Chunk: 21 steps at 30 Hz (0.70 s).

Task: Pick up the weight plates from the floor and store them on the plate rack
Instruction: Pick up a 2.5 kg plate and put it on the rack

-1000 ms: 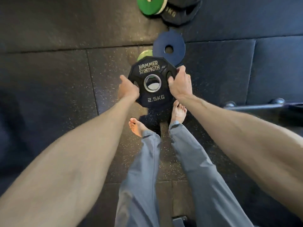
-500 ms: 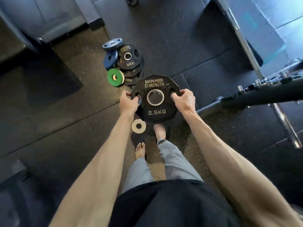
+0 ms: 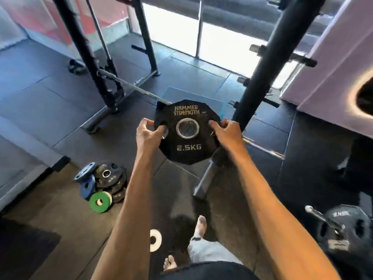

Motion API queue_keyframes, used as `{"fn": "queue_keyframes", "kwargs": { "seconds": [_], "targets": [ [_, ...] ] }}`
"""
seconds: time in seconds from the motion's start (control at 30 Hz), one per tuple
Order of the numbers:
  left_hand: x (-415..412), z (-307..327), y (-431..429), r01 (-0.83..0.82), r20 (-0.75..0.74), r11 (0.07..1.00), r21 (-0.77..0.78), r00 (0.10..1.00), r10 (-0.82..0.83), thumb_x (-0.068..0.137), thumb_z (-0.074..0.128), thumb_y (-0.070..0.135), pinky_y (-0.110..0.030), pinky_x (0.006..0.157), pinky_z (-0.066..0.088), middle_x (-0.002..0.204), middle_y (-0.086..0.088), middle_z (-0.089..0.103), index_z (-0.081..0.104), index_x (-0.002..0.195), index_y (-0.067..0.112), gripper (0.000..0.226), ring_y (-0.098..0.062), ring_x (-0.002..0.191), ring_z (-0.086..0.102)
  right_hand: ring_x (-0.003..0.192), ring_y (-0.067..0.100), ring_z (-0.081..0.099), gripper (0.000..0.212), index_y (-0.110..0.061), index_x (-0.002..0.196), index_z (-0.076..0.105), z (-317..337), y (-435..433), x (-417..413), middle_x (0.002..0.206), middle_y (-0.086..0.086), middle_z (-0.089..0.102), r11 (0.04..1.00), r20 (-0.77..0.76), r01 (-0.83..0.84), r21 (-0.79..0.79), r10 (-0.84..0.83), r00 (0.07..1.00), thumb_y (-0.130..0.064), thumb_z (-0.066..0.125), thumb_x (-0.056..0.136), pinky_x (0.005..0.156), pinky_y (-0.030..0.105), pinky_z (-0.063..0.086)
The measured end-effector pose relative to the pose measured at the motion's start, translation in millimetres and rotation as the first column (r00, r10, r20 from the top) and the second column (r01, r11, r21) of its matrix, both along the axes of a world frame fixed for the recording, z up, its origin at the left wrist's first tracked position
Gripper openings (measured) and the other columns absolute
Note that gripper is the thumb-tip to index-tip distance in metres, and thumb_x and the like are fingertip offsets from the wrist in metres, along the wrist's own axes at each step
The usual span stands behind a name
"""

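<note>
A black 2.5 kg Hammer Strength plate (image 3: 186, 147) is held up in front of me, face toward the camera. My left hand (image 3: 148, 134) grips its left edge with the thumb in a grip hole. My right hand (image 3: 226, 133) grips its right edge the same way. A pile of plates (image 3: 105, 182) lies on the floor at the lower left, black 5 kg ones with blue ones and a green one (image 3: 100, 202). A small white plate (image 3: 155, 240) lies flat near my feet. The dark rack upright (image 3: 260, 71) rises just behind the held plate.
A second rack frame (image 3: 90, 63) stands at the back left with a barbell (image 3: 129, 85) low across it. A horizontal rack foot (image 3: 205, 181) lies on the floor under the plate. A black plate on a peg (image 3: 347, 229) sits at the lower right. A pale box (image 3: 333, 77) stands right.
I have stood up and raised the 2.5 kg plate from near the floor to chest height. The view has swung up from the floor toward the rack uprights.
</note>
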<state>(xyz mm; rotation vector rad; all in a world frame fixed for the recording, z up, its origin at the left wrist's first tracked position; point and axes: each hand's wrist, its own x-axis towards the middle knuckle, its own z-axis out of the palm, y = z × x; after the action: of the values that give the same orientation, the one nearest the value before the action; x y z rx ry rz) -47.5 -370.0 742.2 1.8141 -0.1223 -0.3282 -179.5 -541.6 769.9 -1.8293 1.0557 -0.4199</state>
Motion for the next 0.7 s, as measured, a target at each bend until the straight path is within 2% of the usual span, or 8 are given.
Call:
{"fn": "queue_keyframes", "kwargs": {
  "seconds": [0.03, 0.1, 0.17, 0.3, 0.43, 0.5, 0.6, 0.7],
  "targets": [
    [-6, 14, -13, 0.032, 0.014, 0.999, -0.02, 0.999, -0.032, 0.081, 0.073, 0.018, -0.03, 0.063, 0.045, 0.077, 0.001, 0.059, 0.049, 0.076, 0.023, 0.025, -0.016, 0.071, 0.054, 0.069, 0.017, 0.059, 0.034, -0.012, 0.069, 0.06, 13, -8, -12, 0.072, 0.004, 0.064, 0.999, 0.025, 0.033, -0.001, -0.033, 0.999, -0.037, 0.067, 0.09, 0.063, 0.032, 0.044],
    [-18, 38, -41, 0.101, 0.054, 0.994, -0.051, 0.994, -0.098, 0.082, 0.073, 0.015, -0.032, 0.067, 0.048, 0.079, -0.001, 0.061, 0.051, 0.076, 0.024, 0.025, -0.019, 0.072, 0.057, 0.071, 0.014, 0.058, 0.03, -0.013, 0.077, 0.063, 33, -26, -37, 0.075, 0.001, 0.063, 0.995, 0.076, 0.096, 0.001, -0.096, 0.992, -0.039, 0.067, 0.09, 0.056, 0.023, 0.04],
    [-32, 57, -71, 0.173, 0.099, 0.983, -0.064, 0.981, -0.166, 0.081, 0.075, 0.019, -0.04, 0.073, 0.053, 0.081, -0.004, 0.066, 0.054, 0.079, 0.023, 0.021, -0.021, 0.073, 0.062, 0.076, 0.014, 0.058, 0.027, -0.015, 0.084, 0.063, 47, -49, -63, 0.082, 0.0, 0.063, 0.986, 0.134, 0.165, -0.015, -0.162, 0.978, -0.041, 0.067, 0.09, 0.056, 0.02, 0.038],
    [-71, 86, -143, 0.33, 0.123, 0.938, -0.11, 0.94, -0.317, 0.084, 0.073, 0.024, -0.041, 0.07, 0.055, 0.08, -0.012, 0.069, 0.057, 0.098, 0.014, 0.024, -0.023, 0.066, 0.065, 0.074, 0.014, 0.061, 0.026, -0.014, 0.092, 0.063, 59, -104, -115, 0.079, -0.003, 0.064, 0.948, 0.222, 0.317, 0.024, -0.315, 0.923, -0.039, 0.068, 0.089, 0.063, 0.026, 0.044],
    [-109, 91, -234, 0.462, 0.178, 0.88, -0.112, 0.881, -0.439, 0.083, 0.075, 0.024, -0.039, 0.063, 0.049, 0.074, -0.024, 0.066, 0.056, 0.09, 0.016, 0.021, -0.026, 0.059, 0.06, 0.062, 0.011, 0.056, 0.024, -0.011, 0.085, 0.064, 60, -171, -169, 0.07, 0.0, 0.06, 0.892, 0.268, 0.451, 0.018, -0.439, 0.857, -0.033, 0.069, 0.09, 0.063, 0.026, 0.045],
    [-128, 89, -284, 0.496, 0.16, 0.862, -0.108, 0.864, -0.477, 0.083, 0.077, 0.02, -0.037, 0.061, 0.046, 0.066, -0.019, 0.062, 0.055, 0.084, 0.019, 0.021, -0.024, 0.056, 0.056, 0.059, 0.005, 0.057, 0.021, -0.008, 0.089, 0.065, 58, -207, -195, 0.069, -0.001, 0.062, 0.869, 0.274, 0.495, 0.024, -0.482, 0.832, -0.029, 0.067, 0.092, 0.06, 0.019, 0.045],
    [-158, 80, -355, 0.524, 0.147, 0.844, -0.115, 0.849, -0.508, 0.076, 0.082, 0.022, -0.034, 0.059, 0.042, 0.057, -0.006, 0.054, 0.054, 0.075, 0.023, 0.028, -0.018, 0.052, 0.049, 0.081, 0.015, 0.067, 0.026, -0.008, 0.099, 0.068, 50, -265, -228, 0.086, 0.004, 0.071, 0.843, 0.249, 0.537, 0.013, -0.523, 0.815, -0.033, 0.067, 0.091, 0.077, 0.033, 0.052],
    [-187, 75, -416, 0.525, 0.132, 0.844, -0.109, 0.849, -0.511, 0.075, 0.08, 0.027, -0.036, 0.058, 0.047, 0.058, -0.005, 0.06, 0.06, 0.083, 0.02, 0.023, -0.018, 0.052, 0.055, 0.083, 0.019, 0.068, 0.024, -0.008, 0.097, 0.068, 42, -320, -257, 0.084, 0.003, 0.071, 0.82, 0.228, 0.573, 0.012, -0.56, 0.797, -0.031, 0.066, 0.092, 0.078, 0.036, 0.053]
  ]
}}
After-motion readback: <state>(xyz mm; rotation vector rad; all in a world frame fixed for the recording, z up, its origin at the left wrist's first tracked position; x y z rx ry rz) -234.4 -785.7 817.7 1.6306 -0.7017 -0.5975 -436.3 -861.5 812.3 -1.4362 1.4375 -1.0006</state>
